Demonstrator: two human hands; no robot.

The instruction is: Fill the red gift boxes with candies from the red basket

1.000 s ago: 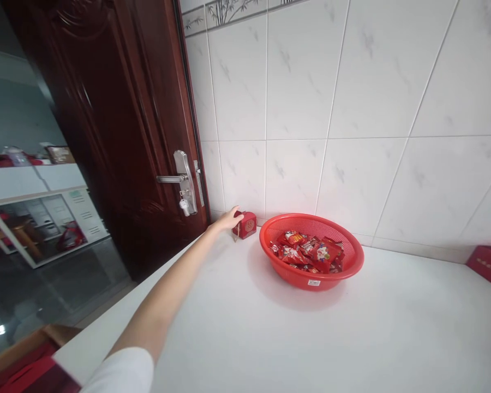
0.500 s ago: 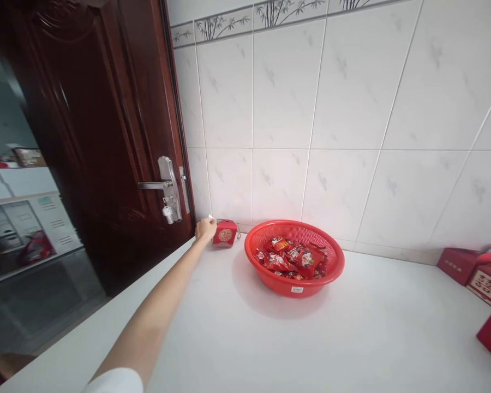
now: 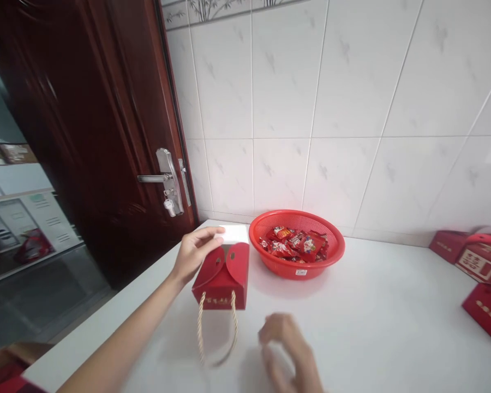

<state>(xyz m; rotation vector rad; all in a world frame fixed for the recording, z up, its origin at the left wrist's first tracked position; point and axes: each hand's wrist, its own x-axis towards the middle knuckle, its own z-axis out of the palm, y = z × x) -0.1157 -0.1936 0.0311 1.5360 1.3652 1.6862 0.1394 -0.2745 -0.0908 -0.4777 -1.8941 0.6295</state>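
My left hand pinches the white inner flap of a small red gift box between thumb and fingers. Two rounded top flaps with slots lie folded over the box, and gold lettering runs along its near side. A twisted cream rope handle hangs from that side toward me. My right hand, blurred by motion, is over the table at the lower middle, thumb and fingers curved but apart, with nothing visible in it. It does not touch the box.
Just right of the box stands a red plastic basket with several red-wrapped sweets. More red gift boxes are at the right on the white table. Behind are a tiled wall and, left, a dark red door.
My left hand has brought the gift box from the back corner toward me, and its rope handle now faces me. My right hand has come into view at the bottom.
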